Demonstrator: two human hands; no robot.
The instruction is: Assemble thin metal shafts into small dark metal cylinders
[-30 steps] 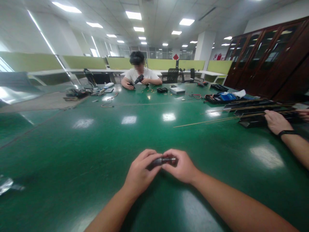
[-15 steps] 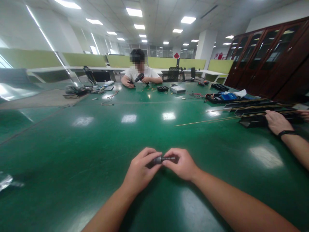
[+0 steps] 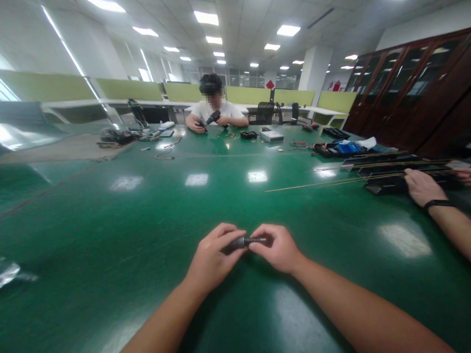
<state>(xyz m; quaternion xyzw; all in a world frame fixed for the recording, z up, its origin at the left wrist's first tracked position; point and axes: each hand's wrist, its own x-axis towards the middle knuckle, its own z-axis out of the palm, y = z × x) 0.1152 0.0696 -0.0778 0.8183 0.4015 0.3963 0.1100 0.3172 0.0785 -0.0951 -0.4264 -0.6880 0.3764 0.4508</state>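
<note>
Just above the green table, my left hand [image 3: 213, 255] is closed around the thick grey body of a small dark cylinder with a thin ridged rod [image 3: 240, 242]. The rod points right and ends in a lighter tip. My right hand [image 3: 276, 247] is closed too, with thumb and fingers pinching this rod close to the body. Palm and fingers of my left hand cover the cylinder's rear end. The exact kind of this part cannot be made out.
Across the green table [image 3: 154, 211] a person [image 3: 215, 110] holds a power drill [image 3: 213, 117]. At the right, a co-worker's hand [image 3: 423, 187] rests by long thin rods [image 3: 294, 188] and black channel pieces [image 3: 382, 184]. A clear plastic wrapper [image 3: 9, 274] lies at the left edge.
</note>
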